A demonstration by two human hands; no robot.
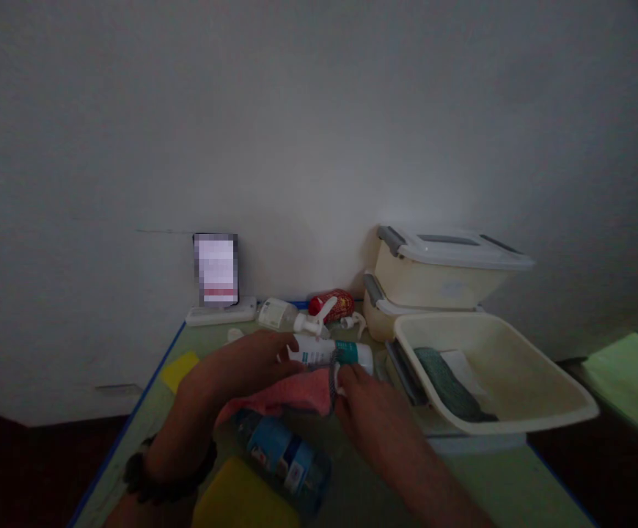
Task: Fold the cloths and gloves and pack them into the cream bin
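Cream plastic basin (539,385) is sitting at mid-view's four o'clock; grey-edged pink fabric cloth (300,392) is lying at six; left hand (258,359) is curling at seven, hold unclear; right hand (368,403), at five, is pinching its grey edge; cloth handling's seemingly progressing, next calling for steadiness.

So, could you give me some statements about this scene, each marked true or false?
1. The right hand touches the pink cloth. True.
2. The pink cloth lies in a tub. False: it is between the left hand and the blue-labelled bottle.
3. The blue-labelled bottle stands upright. False: it lies on its side.
4. The open white tub has dark green fabric inside. True.
5. A lidded box is stacked on another box. True.
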